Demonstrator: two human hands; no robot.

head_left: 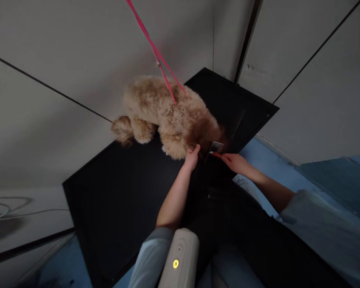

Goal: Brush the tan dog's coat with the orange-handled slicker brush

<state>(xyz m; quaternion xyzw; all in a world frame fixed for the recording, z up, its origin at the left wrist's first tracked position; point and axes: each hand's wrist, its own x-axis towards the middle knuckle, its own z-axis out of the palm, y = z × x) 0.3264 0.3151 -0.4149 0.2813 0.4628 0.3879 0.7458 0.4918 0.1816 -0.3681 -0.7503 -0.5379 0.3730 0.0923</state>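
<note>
A curly, tan dog point(165, 104) stands on a black grooming table point(126, 200), its darker, reddish-brown head lowered toward me. A pink loop point(151, 44) comes down from above to its neck and shoulder area. My left hand point(193, 157) is closed at the fur below the dog's head, thumb on top; the other fingers are mostly hidden. In my right hand point(235, 163) I grip the reddish handle of a slicker brush point(217, 147). The brush's flat, pale head is at the dog's face fur; whether its pins touch the fur is unclear.
A white device point(180, 256) with a lit yellow button is close to my chest at the bottom. Grey walls point(78, 52) stand behind the table, with thin dark cords on both sides. Pale cables point(9, 208) hang at left; the floor point(267, 160) is blue.
</note>
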